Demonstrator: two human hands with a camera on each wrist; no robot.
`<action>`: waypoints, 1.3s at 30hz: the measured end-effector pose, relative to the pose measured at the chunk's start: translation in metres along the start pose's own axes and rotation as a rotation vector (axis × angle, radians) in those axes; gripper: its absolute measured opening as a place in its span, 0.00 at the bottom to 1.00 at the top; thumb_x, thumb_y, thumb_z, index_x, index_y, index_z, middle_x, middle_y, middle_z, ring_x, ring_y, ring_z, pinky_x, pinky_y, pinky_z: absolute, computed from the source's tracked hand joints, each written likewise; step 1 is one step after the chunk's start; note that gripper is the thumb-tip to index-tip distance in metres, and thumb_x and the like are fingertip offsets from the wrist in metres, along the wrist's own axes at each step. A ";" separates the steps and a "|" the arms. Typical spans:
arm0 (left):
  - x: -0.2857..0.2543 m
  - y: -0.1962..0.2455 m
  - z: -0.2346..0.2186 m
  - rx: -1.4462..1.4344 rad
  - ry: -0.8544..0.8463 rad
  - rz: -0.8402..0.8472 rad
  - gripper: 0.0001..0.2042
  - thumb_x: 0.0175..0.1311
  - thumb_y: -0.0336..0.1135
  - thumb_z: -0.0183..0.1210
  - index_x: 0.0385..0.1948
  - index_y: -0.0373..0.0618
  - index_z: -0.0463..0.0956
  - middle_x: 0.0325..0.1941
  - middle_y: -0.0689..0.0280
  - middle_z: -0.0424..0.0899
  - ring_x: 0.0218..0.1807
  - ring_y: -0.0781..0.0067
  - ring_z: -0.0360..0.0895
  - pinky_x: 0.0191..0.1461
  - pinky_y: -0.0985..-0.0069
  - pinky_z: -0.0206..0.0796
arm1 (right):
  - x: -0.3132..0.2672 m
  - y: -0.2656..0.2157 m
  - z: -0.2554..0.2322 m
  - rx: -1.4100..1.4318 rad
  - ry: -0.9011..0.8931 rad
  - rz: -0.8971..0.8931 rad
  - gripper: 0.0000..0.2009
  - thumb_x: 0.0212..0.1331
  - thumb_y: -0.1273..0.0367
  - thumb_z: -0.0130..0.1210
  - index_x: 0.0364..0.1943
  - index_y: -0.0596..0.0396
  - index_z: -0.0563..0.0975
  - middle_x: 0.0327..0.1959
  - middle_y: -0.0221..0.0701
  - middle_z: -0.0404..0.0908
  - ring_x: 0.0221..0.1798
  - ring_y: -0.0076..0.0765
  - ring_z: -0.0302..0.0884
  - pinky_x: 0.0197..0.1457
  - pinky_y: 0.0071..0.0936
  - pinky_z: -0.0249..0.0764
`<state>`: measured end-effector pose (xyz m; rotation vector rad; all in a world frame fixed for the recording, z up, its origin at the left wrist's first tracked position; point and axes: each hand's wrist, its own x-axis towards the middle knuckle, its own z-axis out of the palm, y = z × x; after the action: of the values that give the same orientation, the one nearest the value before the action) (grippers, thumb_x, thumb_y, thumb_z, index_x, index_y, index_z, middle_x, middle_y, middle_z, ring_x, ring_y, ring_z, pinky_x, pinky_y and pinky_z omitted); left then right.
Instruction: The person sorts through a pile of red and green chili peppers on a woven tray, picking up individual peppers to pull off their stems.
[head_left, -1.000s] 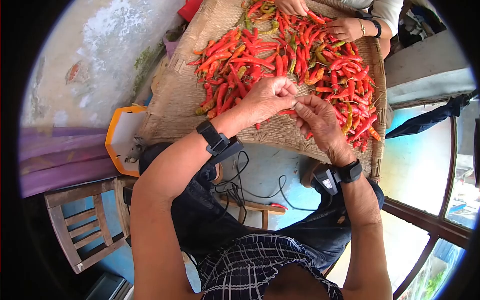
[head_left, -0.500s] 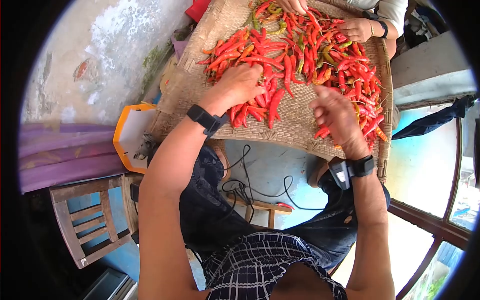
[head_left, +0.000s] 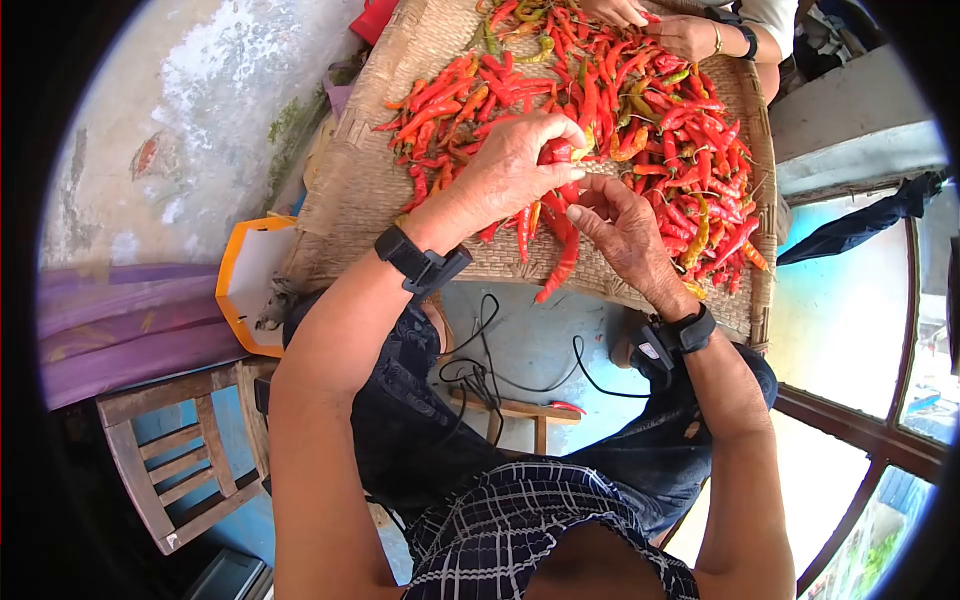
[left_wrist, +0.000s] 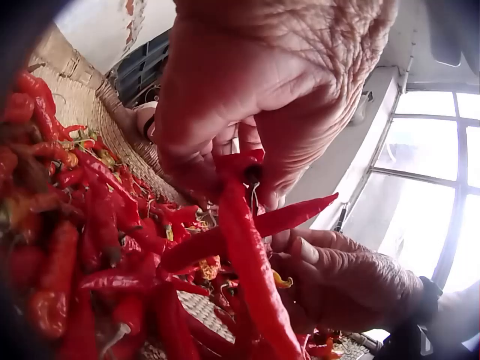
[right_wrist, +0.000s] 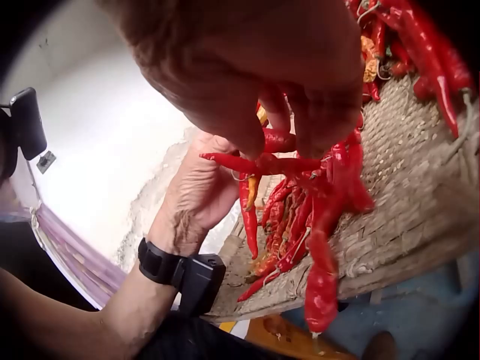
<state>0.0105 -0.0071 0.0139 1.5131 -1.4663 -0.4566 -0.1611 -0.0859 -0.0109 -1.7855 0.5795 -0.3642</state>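
Observation:
My left hand grips several red chili peppers between thumb and fingers, above the near part of a woven tray. Their tips hang below the hand, and one long chili slants down from its fingertips in the left wrist view. Close against them, my right hand has its thumb and curled fingers around a red chili, though the fingers partly hide the contact. Loose chilies, mostly red with some yellow-green ones, lie heaped over the tray beyond both hands.
Another person's hands work among chilies at the far edge of the tray. Below the near rim, black cables lie near a wooden stool. A wooden chair and an orange-rimmed container stand to the left.
Half a second ago my left hand was down in the pile and my right hand hung apart from it. Now the left has lifted several chilies, and both hands meet at them.

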 end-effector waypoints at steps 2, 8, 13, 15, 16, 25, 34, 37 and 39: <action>-0.001 -0.001 0.003 -0.018 -0.022 0.008 0.12 0.49 0.29 0.64 0.36 0.43 0.74 0.28 0.67 0.75 0.31 0.75 0.72 0.38 0.76 0.67 | 0.002 0.002 -0.001 -0.029 0.026 -0.047 0.12 0.58 0.70 0.57 0.44 0.60 0.75 0.29 0.29 0.79 0.31 0.19 0.73 0.35 0.22 0.72; -0.003 -0.011 0.002 0.086 -0.019 0.032 0.19 0.47 0.28 0.65 0.43 0.46 0.73 0.38 0.65 0.77 0.34 0.74 0.73 0.40 0.76 0.68 | 0.003 -0.012 -0.017 -0.462 0.032 -0.086 0.10 0.54 0.67 0.59 0.32 0.63 0.76 0.21 0.39 0.76 0.24 0.34 0.75 0.31 0.32 0.71; -0.008 -0.030 -0.011 0.355 0.008 0.113 0.17 0.52 0.19 0.55 0.46 0.43 0.71 0.42 0.58 0.76 0.44 0.55 0.75 0.48 0.67 0.68 | 0.002 -0.019 -0.048 -0.106 0.062 0.099 0.11 0.61 0.64 0.54 0.30 0.59 0.74 0.20 0.25 0.72 0.21 0.17 0.67 0.23 0.18 0.64; -0.009 -0.031 -0.013 0.362 -0.077 0.091 0.16 0.53 0.19 0.54 0.45 0.41 0.71 0.44 0.56 0.75 0.47 0.53 0.74 0.49 0.66 0.67 | 0.003 -0.022 -0.064 0.154 0.103 0.205 0.10 0.61 0.64 0.53 0.30 0.57 0.74 0.21 0.24 0.73 0.21 0.17 0.67 0.23 0.16 0.64; -0.010 -0.029 -0.013 0.397 -0.110 0.088 0.15 0.55 0.20 0.53 0.45 0.40 0.71 0.45 0.56 0.74 0.48 0.52 0.73 0.49 0.64 0.67 | 0.003 -0.021 -0.067 0.322 0.208 0.187 0.09 0.60 0.63 0.53 0.30 0.55 0.74 0.24 0.26 0.76 0.22 0.18 0.68 0.24 0.16 0.65; -0.007 -0.010 0.001 0.582 0.015 0.320 0.06 0.55 0.26 0.57 0.35 0.41 0.75 0.37 0.60 0.77 0.41 0.58 0.75 0.43 0.66 0.68 | -0.003 -0.008 -0.075 0.861 0.114 0.215 0.10 0.63 0.67 0.48 0.44 0.57 0.73 0.32 0.29 0.79 0.28 0.20 0.71 0.30 0.17 0.68; -0.113 0.013 0.109 0.245 -1.144 0.254 0.09 0.53 0.37 0.59 0.22 0.41 0.74 0.27 0.57 0.78 0.35 0.54 0.77 0.37 0.59 0.69 | -0.034 -0.060 -0.052 0.067 -0.035 -0.099 0.14 0.65 0.62 0.50 0.47 0.56 0.77 0.27 0.21 0.75 0.27 0.12 0.68 0.29 0.13 0.66; -0.156 -0.037 0.144 0.400 -1.317 0.192 0.08 0.52 0.36 0.59 0.27 0.41 0.76 0.34 0.54 0.78 0.39 0.53 0.77 0.41 0.61 0.70 | -0.038 -0.058 -0.052 0.059 -0.092 -0.153 0.13 0.63 0.64 0.52 0.46 0.57 0.76 0.27 0.21 0.75 0.28 0.12 0.68 0.29 0.13 0.66; -0.171 -0.072 0.164 0.534 -1.303 0.102 0.10 0.51 0.35 0.59 0.31 0.39 0.77 0.39 0.53 0.78 0.42 0.52 0.77 0.45 0.62 0.71 | -0.039 -0.063 -0.056 0.059 -0.124 -0.103 0.12 0.62 0.66 0.54 0.45 0.58 0.76 0.28 0.21 0.75 0.30 0.11 0.68 0.30 0.13 0.65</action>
<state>-0.1158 0.0788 -0.1811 1.5459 -2.8172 -1.1871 -0.2101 -0.0960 0.0669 -1.7714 0.3869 -0.3349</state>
